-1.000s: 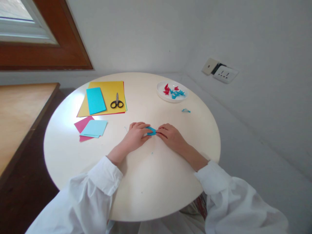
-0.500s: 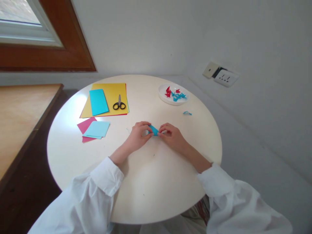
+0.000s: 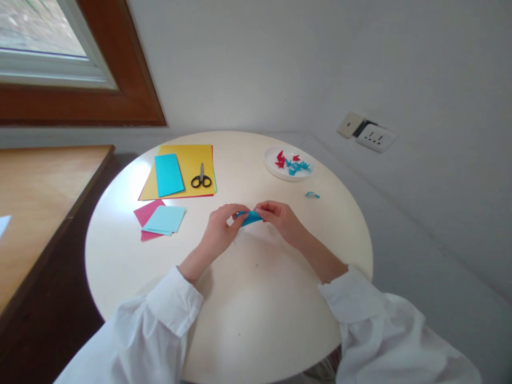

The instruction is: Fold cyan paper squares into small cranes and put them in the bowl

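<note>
- The left hand (image 3: 221,224) holds one end of a small piece of folded blue paper (image 3: 252,217). Its fingers are closed on it, with the thumb on the near side.
- The right hand (image 3: 285,221) pinches the other end of the folded blue paper. Its fingers are closed on it too.
- The folded blue paper is between the two hands, over the middle of the round white worktop (image 3: 288,304). I cannot tell if it touches the worktop.
- Both arms have white sleeves (image 3: 174,298).
- Past the left hand, on the left, is a big yellow sheet (image 3: 188,152). Red and green edges peek out from under it.
- A bright blue card (image 3: 169,175) lies on the yellow sheet. Scissors (image 3: 201,180) with black handles lie beside the card, and their tips point away from the person.
- Nearer the left hand are pale blue squares (image 3: 166,219), on top of pink squares (image 3: 146,212).
- Past the right hand is a white dish (image 3: 286,177). It has little red paper shapes (image 3: 280,160) and little blue paper shapes (image 3: 296,168) in it.
- A curly blue strip (image 3: 312,195) lies on the worktop, just outside the dish.
- A white socket (image 3: 377,137) is on the wall to the right.
</note>
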Tool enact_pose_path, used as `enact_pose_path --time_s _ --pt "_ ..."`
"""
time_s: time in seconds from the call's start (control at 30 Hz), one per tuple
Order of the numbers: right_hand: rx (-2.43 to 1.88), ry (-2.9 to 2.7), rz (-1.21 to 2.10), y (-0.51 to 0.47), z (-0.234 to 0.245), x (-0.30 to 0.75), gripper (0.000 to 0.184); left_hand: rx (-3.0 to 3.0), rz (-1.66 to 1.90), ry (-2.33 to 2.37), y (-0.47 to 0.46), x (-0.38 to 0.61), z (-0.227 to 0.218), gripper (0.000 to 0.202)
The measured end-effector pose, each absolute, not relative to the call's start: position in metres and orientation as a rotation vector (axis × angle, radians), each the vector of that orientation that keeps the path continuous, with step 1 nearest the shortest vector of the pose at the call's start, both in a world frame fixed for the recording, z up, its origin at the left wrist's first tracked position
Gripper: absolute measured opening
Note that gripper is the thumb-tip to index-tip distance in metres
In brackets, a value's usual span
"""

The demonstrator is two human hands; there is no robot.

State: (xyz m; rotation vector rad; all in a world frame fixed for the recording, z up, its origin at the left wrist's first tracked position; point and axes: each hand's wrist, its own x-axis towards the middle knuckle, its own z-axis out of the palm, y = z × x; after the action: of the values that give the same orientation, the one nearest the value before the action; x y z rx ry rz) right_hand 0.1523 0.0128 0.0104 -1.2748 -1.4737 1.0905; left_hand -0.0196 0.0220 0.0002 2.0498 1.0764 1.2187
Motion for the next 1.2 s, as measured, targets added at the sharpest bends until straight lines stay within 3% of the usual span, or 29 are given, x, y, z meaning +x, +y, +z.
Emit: enact_pose_path --time_s 0.17,0.27,0.47,0.9,1.2 --pt "-1.244 -1.657 0.489 0.018 0.019 0.138 0.014 1.999 1.389 1.168 0.024 -0.021 0.003 0.007" --pt "-1.160 -1.770 0.332 0.020 0.016 0.129 0.010 1.964 1.486 1.205 0.027 -0.022 0.003 0.006" --pt "-1.138 -1.743 0.374 0.022 0.004 0.124 0.010 1.722 1.422 1.223 0.029 -0.024 0.002 0.008" --pt "-1.235 -1.620 0.864 0.019 0.004 0.139 0.015 1.570 1.139 1.142 0.028 -0.023 0.007 0.015" --pt "-1.175 -1.766 0.480 0.014 -0.001 0.137 0.007 1.710 1.047 1.221 0.027 -0.023 0.002 0.014"
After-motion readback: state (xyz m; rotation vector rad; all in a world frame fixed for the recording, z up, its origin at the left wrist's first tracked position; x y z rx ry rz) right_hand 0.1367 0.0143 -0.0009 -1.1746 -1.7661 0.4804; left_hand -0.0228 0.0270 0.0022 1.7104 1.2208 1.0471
